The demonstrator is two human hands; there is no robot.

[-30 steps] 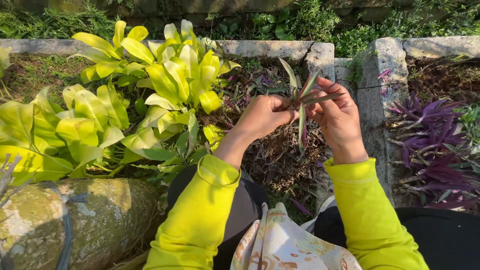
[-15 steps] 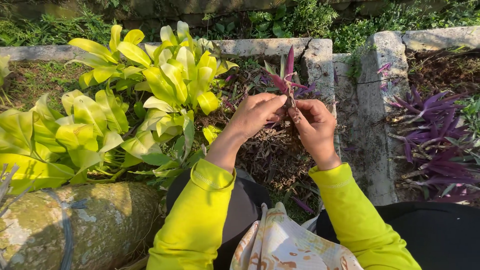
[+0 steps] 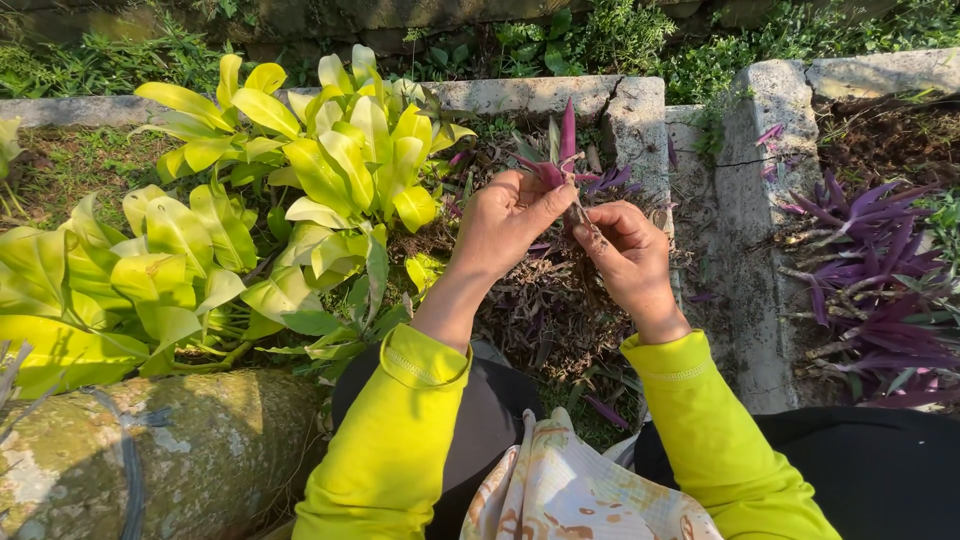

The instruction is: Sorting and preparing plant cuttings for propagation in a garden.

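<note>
My left hand grips a small purple-leaved plant cutting near its top, leaves pointing up and away from me. My right hand pinches the lower stem of the same cutting just below the left fingers. Both hands hover above a soil bed covered with dry purple-brown stems. Yellow sleeves cover both my forearms.
Bright yellow-green leafy plants fill the bed to the left. A cracked concrete curb separates a right bed with more purple plants. A mossy rounded log or pipe lies lower left. A patterned cloth rests on my lap.
The hands moved left and slightly lower. The cutting has turned upright, and the long green-purple leaves seen a second ago have gone from between the hands.
</note>
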